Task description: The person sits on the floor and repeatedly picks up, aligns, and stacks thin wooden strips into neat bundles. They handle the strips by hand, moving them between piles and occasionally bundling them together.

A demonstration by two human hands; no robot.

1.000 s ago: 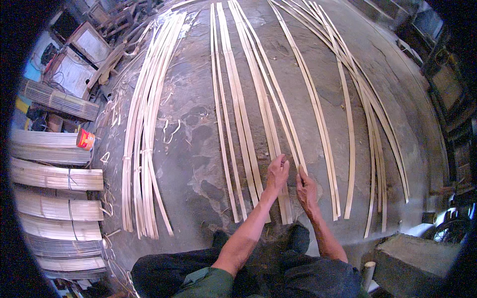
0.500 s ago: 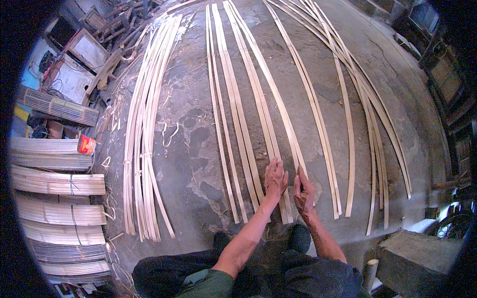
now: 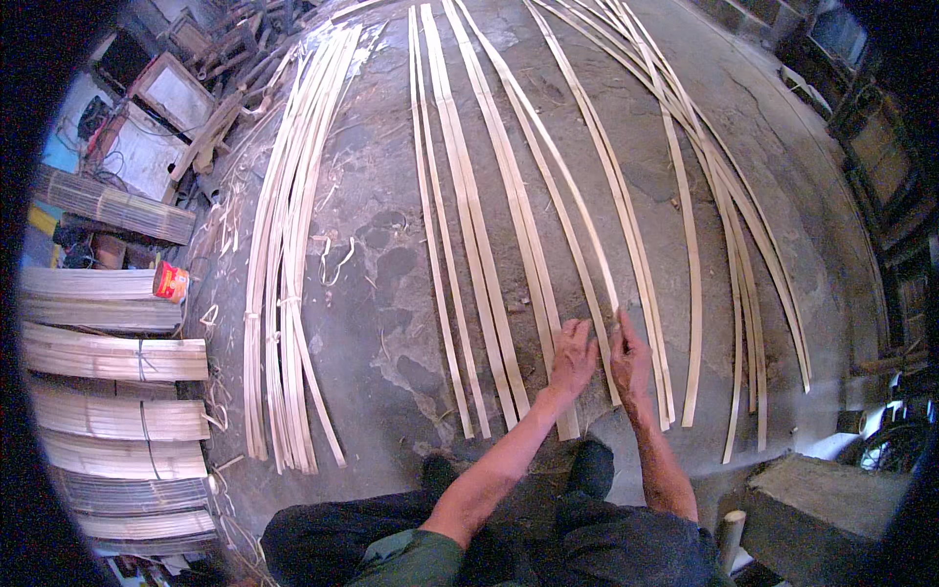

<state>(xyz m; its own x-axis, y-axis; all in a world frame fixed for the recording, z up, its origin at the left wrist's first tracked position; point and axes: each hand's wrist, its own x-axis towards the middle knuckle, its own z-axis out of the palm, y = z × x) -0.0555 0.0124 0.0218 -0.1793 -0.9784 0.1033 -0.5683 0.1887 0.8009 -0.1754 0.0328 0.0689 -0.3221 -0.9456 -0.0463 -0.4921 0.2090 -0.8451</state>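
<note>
Long pale bamboo strips lie fanned out lengthwise in front of me. My right hand (image 3: 631, 360) pinches the near end of one bamboo strip (image 3: 577, 213), which bows to the right. Just left of that end, another strip (image 3: 564, 232) lies on the floor, partly covered near my hands. My left hand (image 3: 574, 360) is beside it, fingers stretched out and nothing seen in them. Its fingertips are near the right edge of a pair of strips (image 3: 516, 210); whether they touch it I cannot tell.
A tied bundle of strips (image 3: 284, 293) lies to the left. Stacked slat bundles (image 3: 117, 354) and a red tin (image 3: 170, 282) are at the far left. Crossed strips (image 3: 719, 176) lie on the right, with a concrete block (image 3: 827, 499) at lower right.
Both hands have shifted to the right. The strip in my right hand has swung rightward, and a gap has opened between it and the strip lying beside it.
</note>
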